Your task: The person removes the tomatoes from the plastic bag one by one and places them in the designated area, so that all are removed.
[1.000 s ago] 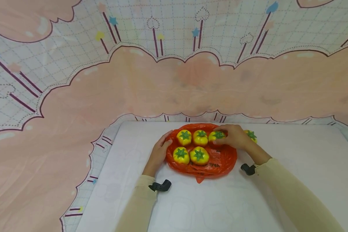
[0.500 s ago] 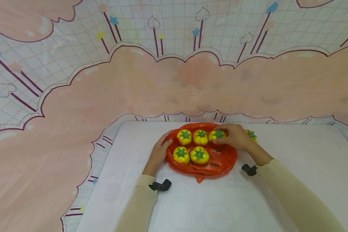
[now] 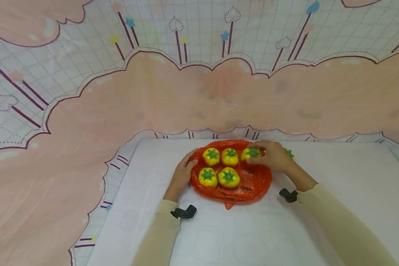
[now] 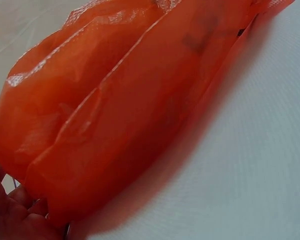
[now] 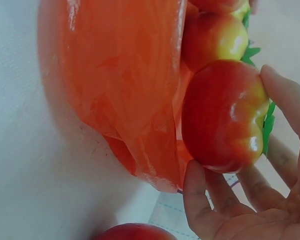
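A red plastic bag [image 3: 257, 184] sits with its mouth spread wide near the back of the table. My left hand [image 3: 183, 171] grips the bag's left edge, thumb over the rim; in the left wrist view its curled fingers [image 4: 25, 215] show at the bag's side. Several tomatoes [image 3: 229, 177] with green star-shaped leaves stand inside in two rows. At the back right of the bag, my right hand [image 3: 273, 157] holds a tomato [image 5: 225, 117] between thumb and fingers. That tomato is at the height of the bag's rim in the right wrist view.
Another tomato [image 3: 290, 154] lies on the white table [image 3: 232, 236] right of the bag, partly hidden behind the right hand. A patterned cloth [image 3: 199, 99] hangs behind the table and along its left side.
My right hand and the tomato in it have shifted slightly right. The left hand, the bag and the other tomatoes have stayed in place.
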`<state>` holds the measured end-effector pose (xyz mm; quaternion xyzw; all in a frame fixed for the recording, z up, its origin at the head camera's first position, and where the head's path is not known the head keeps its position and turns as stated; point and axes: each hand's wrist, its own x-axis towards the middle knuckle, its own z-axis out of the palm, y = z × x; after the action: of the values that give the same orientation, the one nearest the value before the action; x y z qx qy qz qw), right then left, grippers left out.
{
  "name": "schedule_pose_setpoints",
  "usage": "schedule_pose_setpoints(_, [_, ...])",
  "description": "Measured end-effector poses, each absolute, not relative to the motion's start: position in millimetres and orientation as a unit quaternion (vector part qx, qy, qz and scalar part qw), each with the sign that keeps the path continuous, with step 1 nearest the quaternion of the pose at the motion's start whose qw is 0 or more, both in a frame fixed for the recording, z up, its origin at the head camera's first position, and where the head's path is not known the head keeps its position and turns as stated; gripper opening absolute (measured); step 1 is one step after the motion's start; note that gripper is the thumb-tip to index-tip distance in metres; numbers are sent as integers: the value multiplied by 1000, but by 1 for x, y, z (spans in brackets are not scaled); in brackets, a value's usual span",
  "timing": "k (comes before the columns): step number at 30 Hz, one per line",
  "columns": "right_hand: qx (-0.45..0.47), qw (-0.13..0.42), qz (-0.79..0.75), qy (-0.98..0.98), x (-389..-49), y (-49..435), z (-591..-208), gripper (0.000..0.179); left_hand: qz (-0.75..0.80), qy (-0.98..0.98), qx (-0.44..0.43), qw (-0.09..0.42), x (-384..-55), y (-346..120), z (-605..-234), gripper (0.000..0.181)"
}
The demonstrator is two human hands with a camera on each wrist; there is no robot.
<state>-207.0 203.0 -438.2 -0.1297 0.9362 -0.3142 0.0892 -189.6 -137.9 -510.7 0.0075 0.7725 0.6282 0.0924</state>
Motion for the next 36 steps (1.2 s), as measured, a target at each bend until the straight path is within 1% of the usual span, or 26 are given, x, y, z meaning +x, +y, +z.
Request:
schedule_pose_setpoints(9, [-132, 81, -319, 935, -203, 206, -436, 59, 626, 774, 10, 93, -190, -138, -511, 43])
schedule_pose_setpoints(27, [-122, 63, -335, 932, -195, 218, -428, 62, 627, 772, 3, 98, -191, -137, -511, 42])
schedule_pose_setpoints(36, [-114, 51, -343, 931, -189, 221, -424, 59, 626, 774, 0, 96, -190, -138, -511, 42])
